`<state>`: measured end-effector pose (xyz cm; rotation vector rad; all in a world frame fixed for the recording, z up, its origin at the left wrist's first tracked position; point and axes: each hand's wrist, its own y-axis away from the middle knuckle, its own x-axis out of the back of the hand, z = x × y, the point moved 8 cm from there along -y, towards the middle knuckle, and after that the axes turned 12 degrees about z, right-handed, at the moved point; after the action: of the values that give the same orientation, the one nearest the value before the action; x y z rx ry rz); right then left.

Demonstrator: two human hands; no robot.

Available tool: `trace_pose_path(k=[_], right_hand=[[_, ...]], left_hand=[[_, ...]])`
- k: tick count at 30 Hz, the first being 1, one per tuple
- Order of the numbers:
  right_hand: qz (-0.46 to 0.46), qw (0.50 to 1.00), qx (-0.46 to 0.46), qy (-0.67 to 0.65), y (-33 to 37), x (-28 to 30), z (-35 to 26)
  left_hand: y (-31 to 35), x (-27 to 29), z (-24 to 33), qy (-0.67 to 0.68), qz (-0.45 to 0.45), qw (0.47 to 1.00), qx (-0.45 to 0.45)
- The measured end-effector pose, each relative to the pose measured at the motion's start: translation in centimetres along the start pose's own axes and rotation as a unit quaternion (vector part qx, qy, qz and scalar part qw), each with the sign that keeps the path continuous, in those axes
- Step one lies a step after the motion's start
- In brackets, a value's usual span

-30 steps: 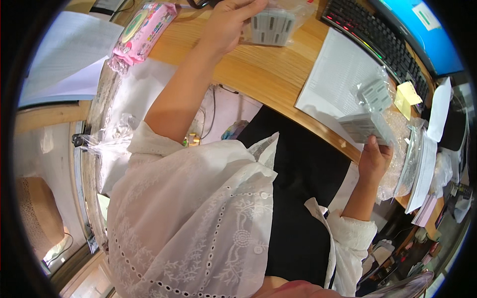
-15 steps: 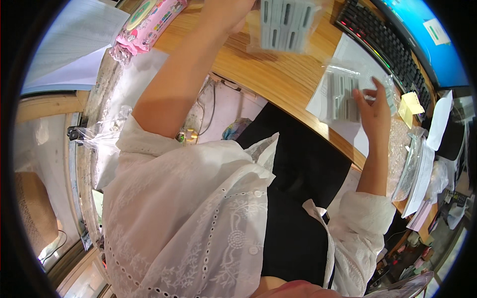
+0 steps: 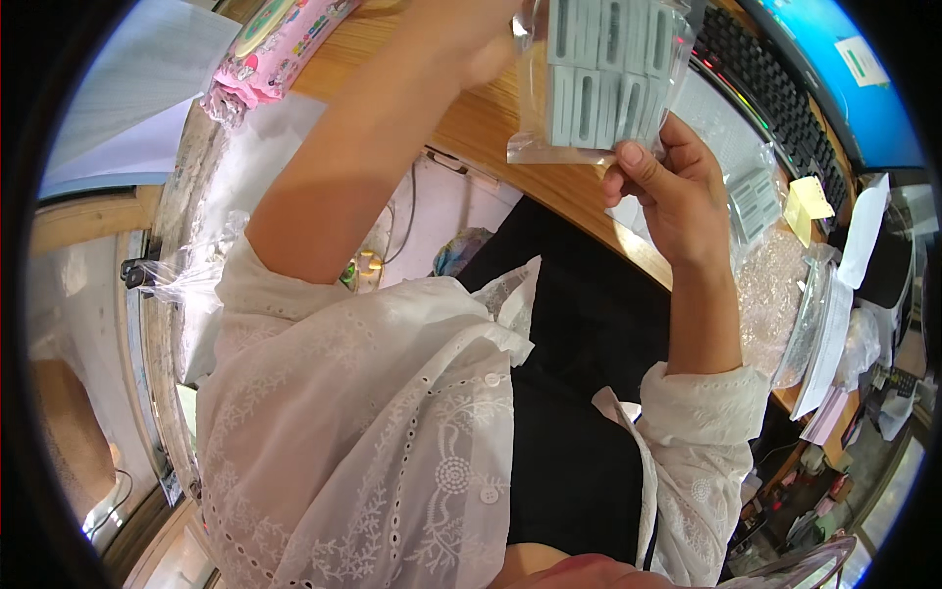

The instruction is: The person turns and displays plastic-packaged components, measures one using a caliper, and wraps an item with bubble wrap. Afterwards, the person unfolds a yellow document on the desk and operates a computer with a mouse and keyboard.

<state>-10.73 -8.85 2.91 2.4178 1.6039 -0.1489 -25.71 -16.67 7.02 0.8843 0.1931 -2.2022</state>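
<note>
A clear plastic bag (image 3: pixel 564 155) of pale grey, flat pieces with long dark slots is held up at the top centre, tilted above the desk. My left hand (image 3: pixel 486 49) is closed at the bag's left edge, its fingertips partly cut off by the top of the picture. My right hand (image 3: pixel 677 187) pinches the bag's lower right corner between thumb and curled fingers. Just right of that hand, another clear bag (image 3: pixel 756 204) with similar pale pieces lies on the desk. A white sheet (image 3: pixel 633 218) shows partly under the right hand.
The wooden desk (image 3: pixel 383 49) bears a black keyboard (image 3: pixel 785 108) and a blue-lit monitor (image 3: pixel 834 69) at the far right. Yellow sticky notes (image 3: pixel 810 208), bubble wrap (image 3: pixel 765 294) and papers line the right side. A pink wipes pack (image 3: pixel 280 49) lies at upper left.
My right hand has moved left and up from the bags on the white sheet to the held bag's corner. The bag now appears larger and further right. My left hand stays near the top.
</note>
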Motion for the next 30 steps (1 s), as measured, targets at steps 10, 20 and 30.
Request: trace_pose_path(k=[10, 20, 30], right_hand=[[0.012, 0.999, -0.011, -0.049, 0.4, 0.3, 0.9], [0.079, 0.996, 0.032, -0.019, 0.1, 2.6, 0.1], [0.095, 0.990, 0.050, -0.089, 0.4, 1.6, -1.0]], left_hand=[[3.9, 0.6, -4.0, -0.041, -0.034, 0.997, 0.050], [3.3, 0.3, -3.4, 0.011, -0.018, 0.999, 0.040], [3.7, -0.3, -3.3, 0.048, 0.005, 0.999, 0.018]])
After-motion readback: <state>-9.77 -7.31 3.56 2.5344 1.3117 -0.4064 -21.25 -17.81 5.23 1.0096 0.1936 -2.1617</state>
